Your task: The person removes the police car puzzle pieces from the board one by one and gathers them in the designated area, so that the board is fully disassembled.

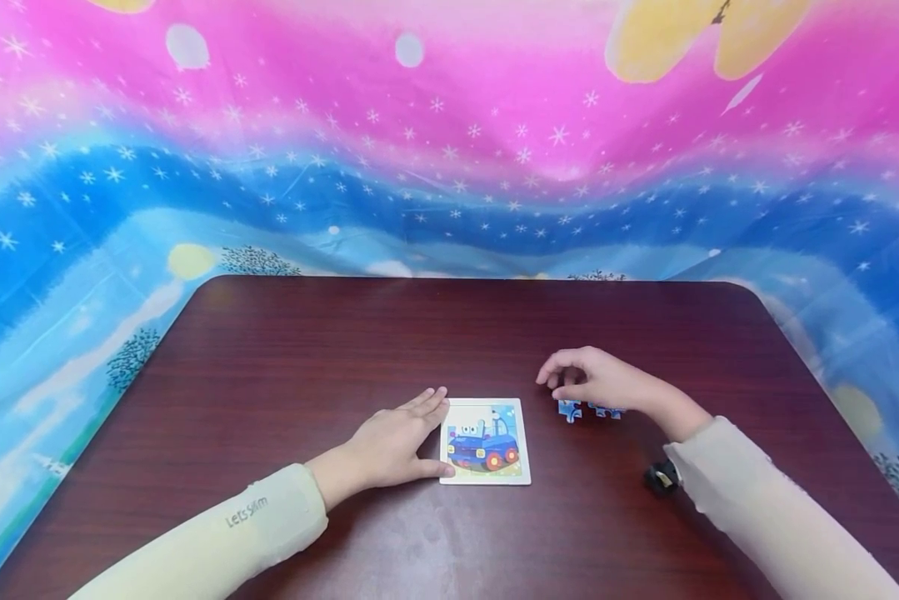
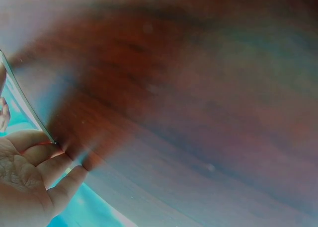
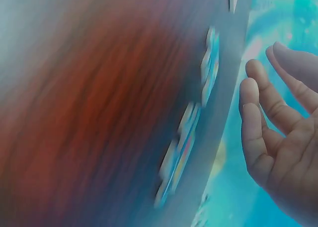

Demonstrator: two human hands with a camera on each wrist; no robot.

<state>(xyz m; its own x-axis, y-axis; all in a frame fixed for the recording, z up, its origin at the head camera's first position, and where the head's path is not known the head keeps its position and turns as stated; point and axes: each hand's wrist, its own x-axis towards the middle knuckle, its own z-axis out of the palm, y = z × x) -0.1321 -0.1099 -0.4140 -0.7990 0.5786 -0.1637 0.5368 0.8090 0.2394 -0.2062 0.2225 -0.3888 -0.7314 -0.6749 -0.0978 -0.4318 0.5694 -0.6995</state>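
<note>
A small square jigsaw puzzle (image 1: 486,454) with a blue cartoon car lies flat on the table inside a white-rimmed tray. A pale patch shows at the upper left of its picture. My left hand (image 1: 397,442) rests at the tray's left edge, thumb and fingers extended and touching the rim. To the right of the tray, my right hand (image 1: 606,379) hovers over loose puzzle pieces (image 1: 569,411), its fingers loosely bent. The right wrist view shows nothing between those fingers, with the blue-printed pieces (image 3: 211,65) lying apart from the hand.
The dark reddish-brown table (image 1: 329,333) has rounded far corners. Behind it hangs a pink and blue patterned cloth (image 1: 449,183). A small black object (image 1: 661,478) shows beside the right sleeve cuff.
</note>
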